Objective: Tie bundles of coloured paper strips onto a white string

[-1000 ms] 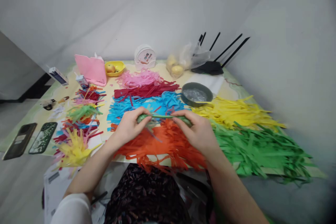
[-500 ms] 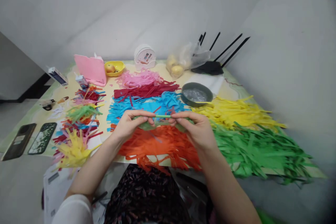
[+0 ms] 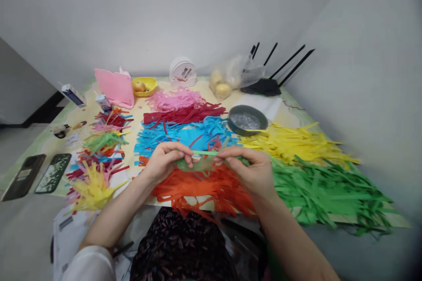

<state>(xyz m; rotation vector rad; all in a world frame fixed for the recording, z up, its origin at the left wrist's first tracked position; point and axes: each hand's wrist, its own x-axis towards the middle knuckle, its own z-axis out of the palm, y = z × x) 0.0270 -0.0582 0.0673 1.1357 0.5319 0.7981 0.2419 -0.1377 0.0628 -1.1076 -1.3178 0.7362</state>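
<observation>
Between my two hands a narrow green paper strip (image 3: 204,153) is stretched, with loose green fringe (image 3: 199,164) hanging blurred below it. My left hand (image 3: 168,160) pinches the strip's left end between thumb and fingers. The other end sits in the pinch of my right hand (image 3: 247,164). Both hands hover over a heap of orange paper fringe (image 3: 201,184) and the front of the blue fringe (image 3: 194,134). To the right of my right hand lies a big spread of green fringe (image 3: 326,189).
Dark red fringe (image 3: 184,114), pink fringe (image 3: 178,99) and yellow fringe (image 3: 296,142) lie around. A grey bowl (image 3: 248,120) stands behind my right hand. Finished-looking multicoloured tassels (image 3: 95,189) and two phones (image 3: 52,173) are at left. A pink stand (image 3: 115,88) is farther back.
Both hands have come slightly lower and nearer me. The strip between them shows more slack fringe beneath, and a loose green end now sticks up by my right fingers.
</observation>
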